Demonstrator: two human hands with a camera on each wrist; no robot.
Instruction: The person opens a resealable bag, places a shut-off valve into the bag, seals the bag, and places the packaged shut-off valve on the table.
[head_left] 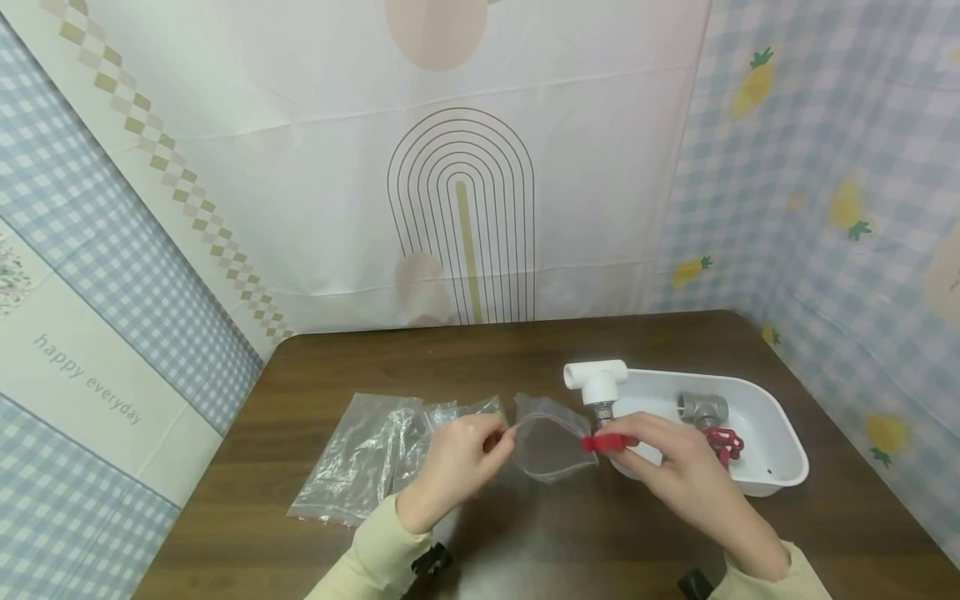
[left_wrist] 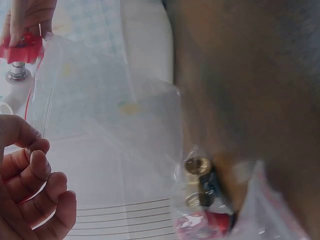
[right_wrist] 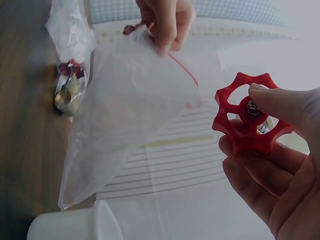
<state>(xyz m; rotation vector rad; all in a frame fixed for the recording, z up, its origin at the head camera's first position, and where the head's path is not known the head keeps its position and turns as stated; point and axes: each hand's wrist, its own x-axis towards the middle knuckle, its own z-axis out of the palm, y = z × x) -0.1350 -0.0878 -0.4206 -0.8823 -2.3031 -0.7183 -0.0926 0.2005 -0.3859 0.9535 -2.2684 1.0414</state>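
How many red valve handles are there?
3: a handle in the right hand, another handle in the white tray, a third handle in a tabletop bag. More may be hidden.

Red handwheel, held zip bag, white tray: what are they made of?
Red handwheel: smooth, evenly red, probably plastic, though painted metal would look similar. Held zip bag: thin, clear plastic film, judging by creases and the background showing through. White tray: smooth, opaque, likely moulded plastic given the rounded corners; enamelled metal can't be ruled out.
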